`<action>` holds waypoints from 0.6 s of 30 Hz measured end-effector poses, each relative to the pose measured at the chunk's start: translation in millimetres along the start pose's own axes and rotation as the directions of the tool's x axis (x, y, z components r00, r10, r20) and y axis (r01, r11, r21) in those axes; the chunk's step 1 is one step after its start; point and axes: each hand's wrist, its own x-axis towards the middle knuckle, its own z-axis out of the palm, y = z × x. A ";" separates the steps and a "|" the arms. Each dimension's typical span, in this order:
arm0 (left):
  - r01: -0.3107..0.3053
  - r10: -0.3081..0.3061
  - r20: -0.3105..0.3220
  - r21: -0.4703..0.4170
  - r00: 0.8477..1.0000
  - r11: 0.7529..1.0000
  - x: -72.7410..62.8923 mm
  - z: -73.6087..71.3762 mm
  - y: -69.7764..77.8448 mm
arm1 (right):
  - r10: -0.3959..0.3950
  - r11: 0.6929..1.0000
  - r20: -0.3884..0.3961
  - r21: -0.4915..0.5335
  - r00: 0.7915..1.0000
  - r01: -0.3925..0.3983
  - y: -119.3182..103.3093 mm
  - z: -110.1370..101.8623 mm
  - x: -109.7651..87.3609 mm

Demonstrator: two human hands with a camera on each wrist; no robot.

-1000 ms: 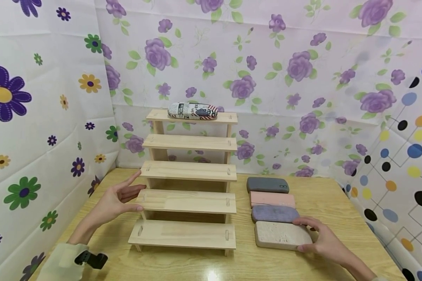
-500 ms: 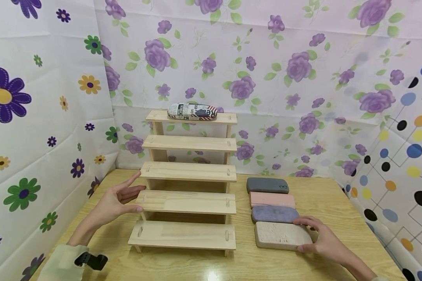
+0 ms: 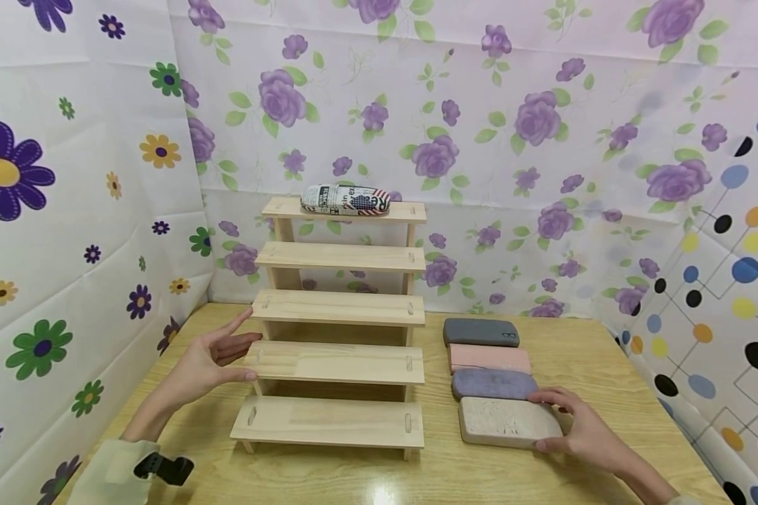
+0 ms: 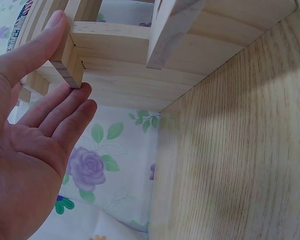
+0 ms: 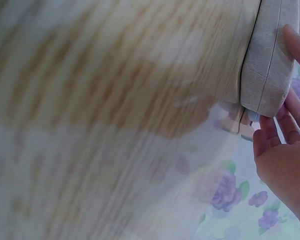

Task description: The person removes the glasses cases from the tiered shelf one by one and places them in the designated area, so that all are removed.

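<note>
A five-step wooden rack (image 3: 341,421) stands on the table. My left hand (image 3: 196,365) is at its left side, thumb at the front of the second step from the bottom, fingers behind that board's end. The left wrist view shows the board's end (image 4: 67,62) between thumb and fingertips. My right hand (image 3: 584,435) grips the right end of a beige glasses case (image 3: 508,421), thumb at the front and fingers at the back. Behind it lie a blue-purple case (image 3: 494,384), a pink case (image 3: 489,358) and a dark grey case (image 3: 480,332). A newspaper-print case (image 3: 345,200) rests on the top step.
The wood-grain table (image 3: 442,477) reaches back to a flowered cloth (image 3: 493,231). More patterned cloth encloses the left and right sides. A dark watch-like band (image 3: 164,468) circles the left wrist over a pale sleeve (image 3: 110,473).
The beige glasses case and my right hand have shifted very slightly to the right. My left hand and the rack keep their places.
</note>
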 end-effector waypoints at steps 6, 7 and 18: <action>-0.002 0.002 0.001 -0.006 1.000 1.000 -1.2 -0.4 -0.9 | -0.001 1.000 0.001 0.004 1.000 0.001 -3.2 -0.3 -0.2; -0.001 0.001 0.001 -0.007 1.000 1.000 -1.3 -0.4 -1.1 | -0.002 1.000 0.002 0.006 1.000 0.002 -3.5 -0.4 -0.3; 0.012 -0.012 0.000 0.001 1.000 1.000 -0.8 -0.2 -0.3 | -0.038 0.999 -0.010 0.013 0.999 0.038 -16.9 -12.5 2.1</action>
